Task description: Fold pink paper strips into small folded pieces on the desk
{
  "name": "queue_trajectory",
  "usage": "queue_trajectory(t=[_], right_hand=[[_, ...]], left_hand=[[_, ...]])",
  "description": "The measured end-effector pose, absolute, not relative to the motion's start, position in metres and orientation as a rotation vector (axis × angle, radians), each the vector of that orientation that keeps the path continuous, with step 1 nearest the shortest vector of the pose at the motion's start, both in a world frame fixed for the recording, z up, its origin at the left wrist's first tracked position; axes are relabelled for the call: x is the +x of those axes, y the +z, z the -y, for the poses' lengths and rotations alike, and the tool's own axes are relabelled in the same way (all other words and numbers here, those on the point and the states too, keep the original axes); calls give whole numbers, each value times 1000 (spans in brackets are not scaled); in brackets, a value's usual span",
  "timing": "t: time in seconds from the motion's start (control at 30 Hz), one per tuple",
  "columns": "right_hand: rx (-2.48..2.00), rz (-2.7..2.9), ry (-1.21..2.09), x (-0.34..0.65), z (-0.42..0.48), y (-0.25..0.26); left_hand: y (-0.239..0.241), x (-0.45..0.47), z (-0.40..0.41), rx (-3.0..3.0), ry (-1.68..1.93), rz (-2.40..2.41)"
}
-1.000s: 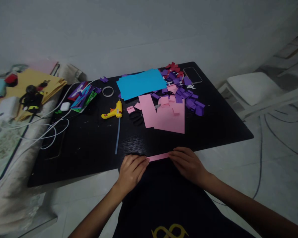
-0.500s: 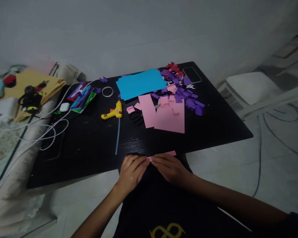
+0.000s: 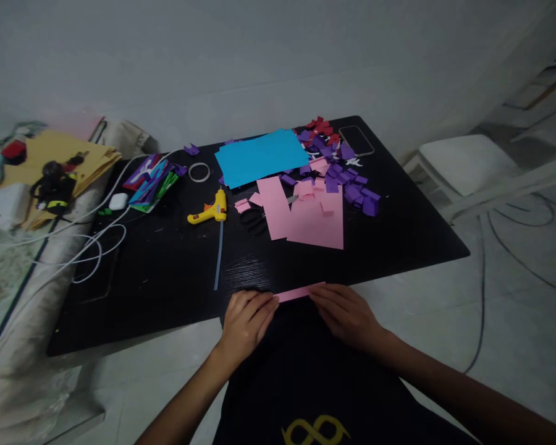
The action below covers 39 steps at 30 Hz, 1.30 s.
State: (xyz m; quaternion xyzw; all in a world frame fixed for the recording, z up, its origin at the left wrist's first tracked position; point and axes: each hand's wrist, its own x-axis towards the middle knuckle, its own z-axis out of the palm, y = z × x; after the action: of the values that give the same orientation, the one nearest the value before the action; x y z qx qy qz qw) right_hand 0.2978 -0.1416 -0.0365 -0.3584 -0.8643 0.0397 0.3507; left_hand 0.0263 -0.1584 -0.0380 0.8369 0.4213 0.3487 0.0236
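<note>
A narrow pink paper strip [image 3: 294,293] stretches between my two hands at the table's front edge. My left hand [image 3: 248,318] pinches its left end with thumb and fingertips. My right hand [image 3: 345,312] is closed on the strip near its right end. Beyond them lie pink paper sheets [image 3: 319,228], with small folded pink pieces on top. Scissors [image 3: 254,220] with dark handles are partly covered by the pink paper. To the left rests a yellow glue gun [image 3: 210,210] with a glue stick [image 3: 219,259] trailing from it.
Blue sheets [image 3: 262,157] lie at the back, beside a heap of purple folded pieces [image 3: 352,188] and red ones [image 3: 322,127]. A tape roll [image 3: 199,172], colourful packets [image 3: 152,185] and white cables [image 3: 97,247] occupy the left. A white chair [image 3: 461,164] stands right of the table.
My right hand has slid rightward along the pink strip, away from my left hand, uncovering its middle. The left hand stays at the left end.
</note>
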Motion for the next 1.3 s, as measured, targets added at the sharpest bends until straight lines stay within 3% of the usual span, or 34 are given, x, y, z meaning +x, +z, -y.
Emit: queue_trajectory(t=[1.0, 1.3], right_hand=[[-977, 2392, 191, 295, 134, -41], [-1068, 2243, 41, 307, 131, -38]], left_hand=[[-32, 26, 158, 2587, 1062, -1285], [-35, 26, 158, 2592, 1069, -1297]])
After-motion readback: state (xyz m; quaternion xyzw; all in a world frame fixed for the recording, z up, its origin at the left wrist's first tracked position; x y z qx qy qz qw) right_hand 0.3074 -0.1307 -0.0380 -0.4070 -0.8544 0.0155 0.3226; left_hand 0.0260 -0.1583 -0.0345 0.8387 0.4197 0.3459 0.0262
